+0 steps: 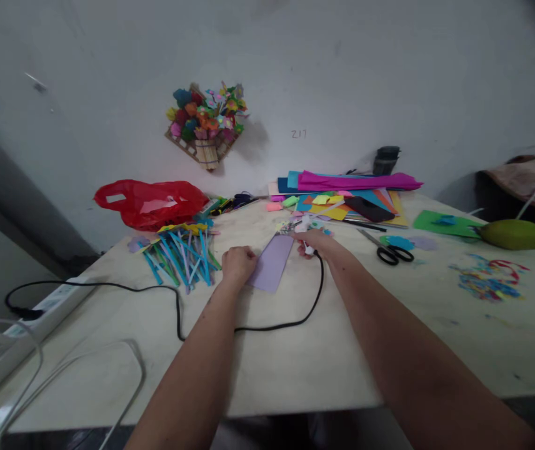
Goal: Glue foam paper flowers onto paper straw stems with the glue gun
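My right hand (313, 242) is closed around a white glue gun (303, 227), whose black cord (319, 294) hangs from its handle. The gun's front end is over the far end of a lilac paper strip (271, 265) lying on the table. At the strip's left edge rests my left hand (239, 264), its fingers curled together; what they hold, if anything, is hidden. Small pale paper pieces (284, 226) lie near the gun's tip, too small to make out. Left of my left hand is a pile of paper flowers with blue, green and lilac stems (187, 253).
Black-handled scissors (394, 254) lie to the right, with paper scraps (487, 281) beyond. Coloured sheets (356, 182) are stacked at the back, a red plastic bag (152, 203) at back left. The black cord crosses the table to a power strip (68, 299).
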Tool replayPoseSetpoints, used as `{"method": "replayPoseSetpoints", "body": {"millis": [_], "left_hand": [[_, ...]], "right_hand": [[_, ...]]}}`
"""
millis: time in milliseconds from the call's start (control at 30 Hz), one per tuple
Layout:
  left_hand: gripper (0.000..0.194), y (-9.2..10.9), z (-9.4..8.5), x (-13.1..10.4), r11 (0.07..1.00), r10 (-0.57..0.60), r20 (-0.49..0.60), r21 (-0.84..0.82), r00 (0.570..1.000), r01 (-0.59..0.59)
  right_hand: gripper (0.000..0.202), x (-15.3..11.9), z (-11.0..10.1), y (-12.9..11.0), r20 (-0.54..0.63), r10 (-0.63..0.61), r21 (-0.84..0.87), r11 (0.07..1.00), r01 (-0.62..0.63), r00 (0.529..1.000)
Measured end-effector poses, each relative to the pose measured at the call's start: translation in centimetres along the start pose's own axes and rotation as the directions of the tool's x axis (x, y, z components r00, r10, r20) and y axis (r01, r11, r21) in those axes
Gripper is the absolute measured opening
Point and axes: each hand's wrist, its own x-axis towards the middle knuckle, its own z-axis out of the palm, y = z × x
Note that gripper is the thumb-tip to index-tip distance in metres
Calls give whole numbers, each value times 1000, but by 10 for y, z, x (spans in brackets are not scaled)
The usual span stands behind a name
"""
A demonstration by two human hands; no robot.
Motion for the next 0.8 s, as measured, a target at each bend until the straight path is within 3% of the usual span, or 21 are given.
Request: {"method": "replayPoseSetpoints", "body": {"millis": [800], "left_hand": [[19, 0, 0, 1, 1000, 0, 4, 7, 1000, 0]], "right_hand": [[28, 12, 2, 4, -37, -17, 42, 999, 18, 999]]}}
